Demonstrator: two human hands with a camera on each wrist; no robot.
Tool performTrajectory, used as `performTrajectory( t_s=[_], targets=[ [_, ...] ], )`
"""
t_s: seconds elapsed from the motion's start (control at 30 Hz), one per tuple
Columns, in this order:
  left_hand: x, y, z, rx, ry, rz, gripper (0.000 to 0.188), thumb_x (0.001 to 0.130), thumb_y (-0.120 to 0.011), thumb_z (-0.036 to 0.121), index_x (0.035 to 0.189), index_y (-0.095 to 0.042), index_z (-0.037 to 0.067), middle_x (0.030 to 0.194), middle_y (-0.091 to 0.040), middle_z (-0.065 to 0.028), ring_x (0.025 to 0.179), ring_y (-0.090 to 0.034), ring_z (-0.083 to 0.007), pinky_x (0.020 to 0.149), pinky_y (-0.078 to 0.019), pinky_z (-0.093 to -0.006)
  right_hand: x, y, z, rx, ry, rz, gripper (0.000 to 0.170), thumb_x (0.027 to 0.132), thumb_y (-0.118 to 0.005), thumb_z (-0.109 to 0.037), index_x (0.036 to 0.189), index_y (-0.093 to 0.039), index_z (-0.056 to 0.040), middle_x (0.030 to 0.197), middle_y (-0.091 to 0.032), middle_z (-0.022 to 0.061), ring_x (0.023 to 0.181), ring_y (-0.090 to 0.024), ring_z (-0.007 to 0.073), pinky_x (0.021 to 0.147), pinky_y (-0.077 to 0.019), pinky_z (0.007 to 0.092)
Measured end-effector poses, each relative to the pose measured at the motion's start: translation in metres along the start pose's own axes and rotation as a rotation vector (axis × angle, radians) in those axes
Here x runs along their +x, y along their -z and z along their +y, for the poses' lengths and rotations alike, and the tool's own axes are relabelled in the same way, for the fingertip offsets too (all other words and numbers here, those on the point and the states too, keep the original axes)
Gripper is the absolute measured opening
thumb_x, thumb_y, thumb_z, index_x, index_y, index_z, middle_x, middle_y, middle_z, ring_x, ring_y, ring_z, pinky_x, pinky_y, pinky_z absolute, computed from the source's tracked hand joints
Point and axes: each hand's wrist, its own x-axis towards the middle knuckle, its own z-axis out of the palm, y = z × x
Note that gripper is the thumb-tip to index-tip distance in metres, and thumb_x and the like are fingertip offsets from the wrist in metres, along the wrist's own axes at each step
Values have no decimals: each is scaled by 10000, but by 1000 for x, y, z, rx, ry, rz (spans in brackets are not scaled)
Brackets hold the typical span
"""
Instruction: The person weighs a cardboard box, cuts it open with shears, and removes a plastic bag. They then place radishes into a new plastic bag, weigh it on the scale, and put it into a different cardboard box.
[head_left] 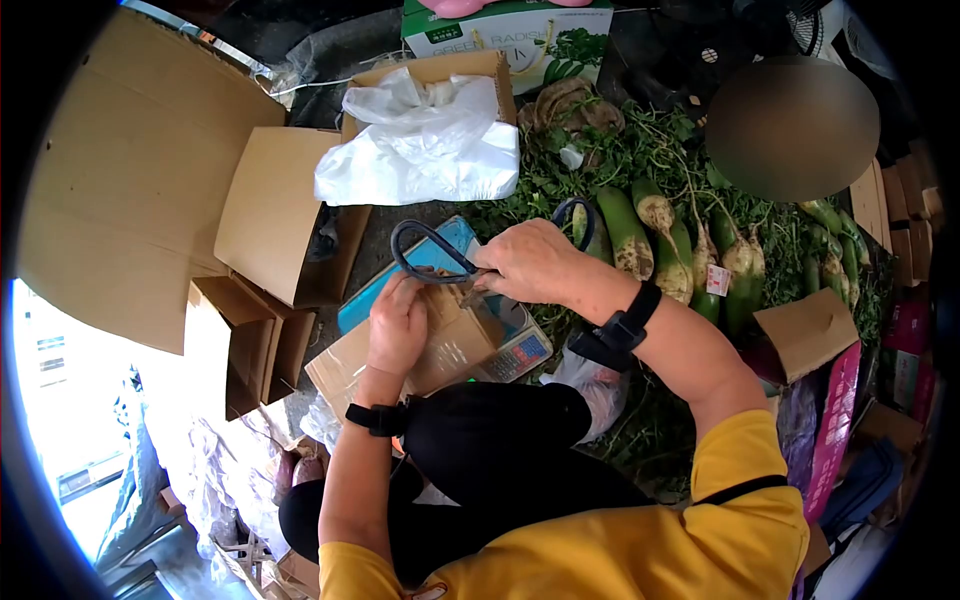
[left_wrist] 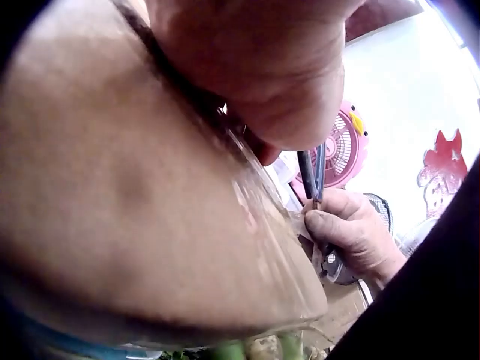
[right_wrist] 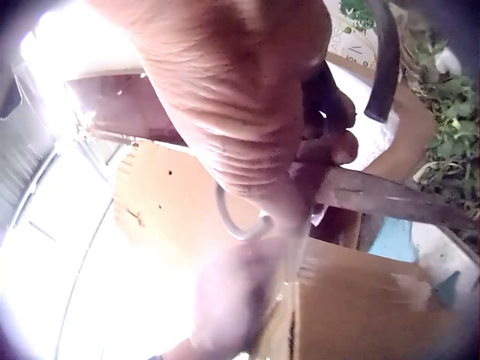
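My right hand point(head_left: 530, 262) grips a pair of scissors point(head_left: 398, 245) with large dark loop handles, spread apart on either side of the hand. One blade point(right_wrist: 397, 199) sticks out past the fingers in the right wrist view. In the left wrist view the thumb of the right hand point(left_wrist: 360, 232) pinches beside the scissors, close to the end of clear tape on a cardboard box point(left_wrist: 150, 187). My left hand point(head_left: 397, 335) holds the upper edge of that box, its fingertips partly hidden behind the cardboard. The box lies tilted over a blue package point(head_left: 455, 235) in front of my knees.
Long green radishes point(head_left: 628, 235) lie on leafy greens to the right. White plastic bags point(head_left: 430, 150) cover an open carton ahead, with a green radish box point(head_left: 500, 35) behind. Empty cartons point(head_left: 270, 210) stand on the left. A loose cardboard flap point(head_left: 810, 335) is at the right.
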Motion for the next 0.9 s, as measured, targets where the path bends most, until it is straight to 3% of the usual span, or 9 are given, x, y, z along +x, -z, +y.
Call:
performTrajectory(
  t_s=[0.37,0.43,0.67,0.73,0.9],
  targets=[
    [3,0,-2,-33,-27,20,293,716,-433,-76,945,-605,-13,978,-609,-172,910,-583,-344,798,-476,-363,4,-4,11,-22,245,119,223,762,-621,-299,719,-608,-81,644,-597,121,677,-611,308,600,-469,407],
    [3,0,-1,-47,3,1,293,716,-432,-77,944,-605,-15,970,-605,-175,907,-580,-348,798,-473,-367,1,-1,8,-18,127,0,226,766,-616,-301,711,-607,-82,653,-600,122,687,-610,315,608,-467,417],
    [1,-1,-3,-21,36,-10,277,714,-436,-61,935,-599,-24,964,-592,-175,894,-573,-355,788,-468,-375,-10,9,5,61,27,-107,250,763,-620,-287,669,-544,-68,619,-562,143,639,-569,341,577,-428,439],
    [-1,-4,-5,-10,20,17,274,714,-436,-56,932,-600,-24,963,-590,-176,891,-572,-354,785,-468,-374,-9,11,2,38,-45,-163,230,759,-620,-291,694,-614,-70,674,-605,134,687,-598,326,615,-457,433],
    [0,-2,-6,-10,74,22,265,720,-442,-47,933,-597,-23,977,-587,-176,901,-570,-355,789,-467,-370,-10,-5,3,76,-21,-61,225,756,-622,-286,698,-612,-68,670,-602,134,686,-594,329,608,-451,437]
  ],
)
